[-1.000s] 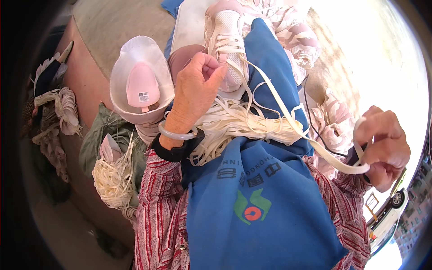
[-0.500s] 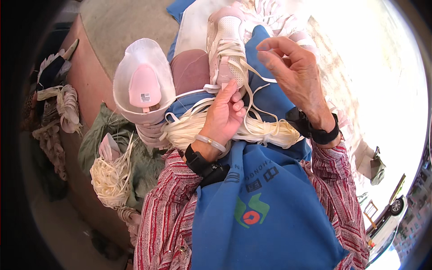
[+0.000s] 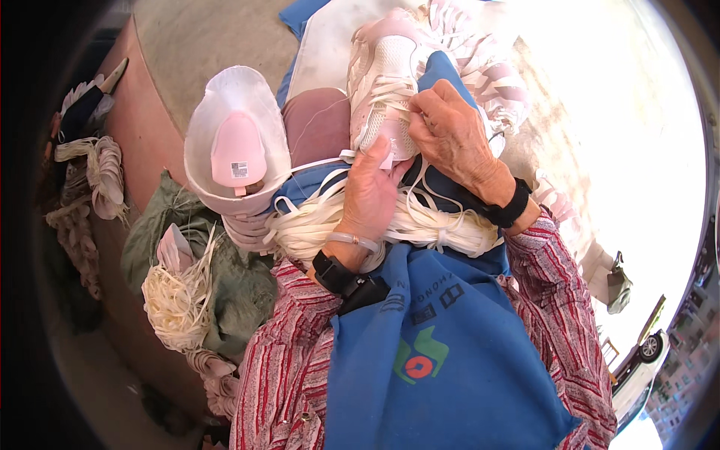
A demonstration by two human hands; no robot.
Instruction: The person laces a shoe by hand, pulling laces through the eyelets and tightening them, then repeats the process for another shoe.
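Observation:
A pale pink and white sneaker upper (image 3: 386,56) lies across my lap, toe away from me, with cream laces (image 3: 394,90) criss-crossed over its front. My left hand (image 3: 369,187) grips its near end, thumb on top beside the tongue and fingers underneath. At the upper's right edge my right hand (image 3: 457,139) is closed in a pinch on a shoelace near the eyelets; the fingertips partly hide it. Just below both hands, a thick bundle of cream laces (image 3: 446,227) rests on blue cloth. Another lace bundle (image 3: 307,221) lies left of my left wrist.
Left of the upper stand a white cup-shaped piece with a pink insole-shaped pad (image 3: 238,150) and a mauve rounded piece (image 3: 319,124). More pink uppers (image 3: 499,82) pile up at the far right. Loose laces (image 3: 178,300) lie on a green sack (image 3: 244,300) at left.
My right hand has come down and left from above, onto the upper's right edge. The long loose lace ends are drawn in closer. My left hand keeps its hold.

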